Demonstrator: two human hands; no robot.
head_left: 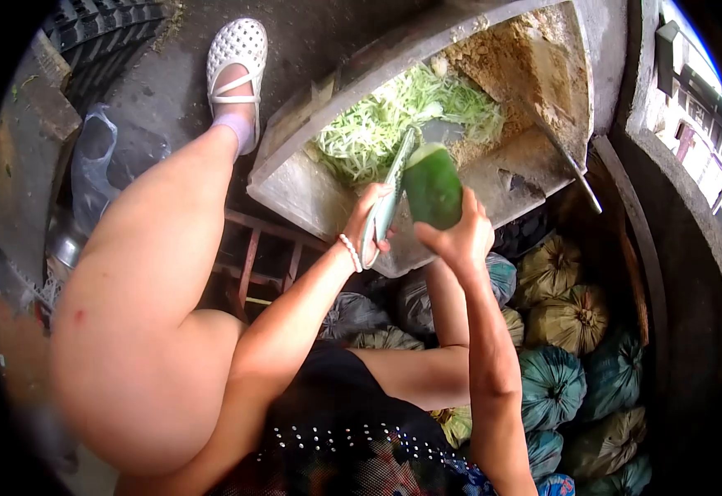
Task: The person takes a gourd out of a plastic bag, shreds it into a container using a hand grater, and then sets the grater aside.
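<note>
My left hand (371, 221), with a beaded bracelet at its wrist, is wrapped round a long pale green grater (391, 194) that tilts up over the trough. Close to its right side, my right hand (466, 236) grips a dark green gourd-like piece (433, 186) with a pale cut top edge. Beyond both hands, pale green shreds (390, 116) are heaped in the worn grey trough (295, 178). Brown crumbly meal (522, 62) covers the trough's far right part.
A metal rod (571, 165) leans over the trough's right edge. Several tied bags (552, 384) fill the floor at the lower right. A clear plastic bag (94, 165) and a tyre (100, 29) are at the left, near my white shoe (237, 62).
</note>
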